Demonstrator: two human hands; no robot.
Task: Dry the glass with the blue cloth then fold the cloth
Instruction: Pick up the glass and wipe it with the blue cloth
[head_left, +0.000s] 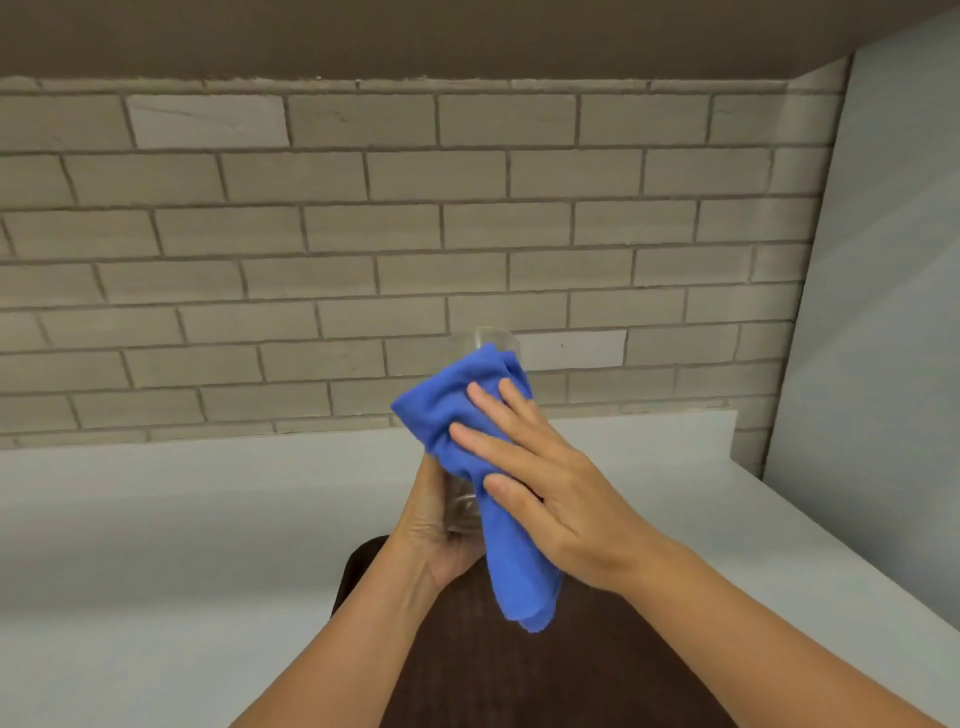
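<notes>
A clear glass (464, 506) is held upright above the counter, its rim showing above the cloth near the wall line. My left hand (428, 530) grips the lower part of the glass from the left. The blue cloth (506, 551) is wrapped over the right side and top of the glass, with one end hanging down. My right hand (550, 488) lies flat on the cloth with fingers spread, pressing it against the glass. Most of the glass is hidden behind the cloth and hands.
A pale grey counter (182, 519) runs from left to right below a grey brick wall (363, 234). A light panel (883, 312) stands at the right. Dark brown fabric (493, 675) lies under my forearms at the bottom centre.
</notes>
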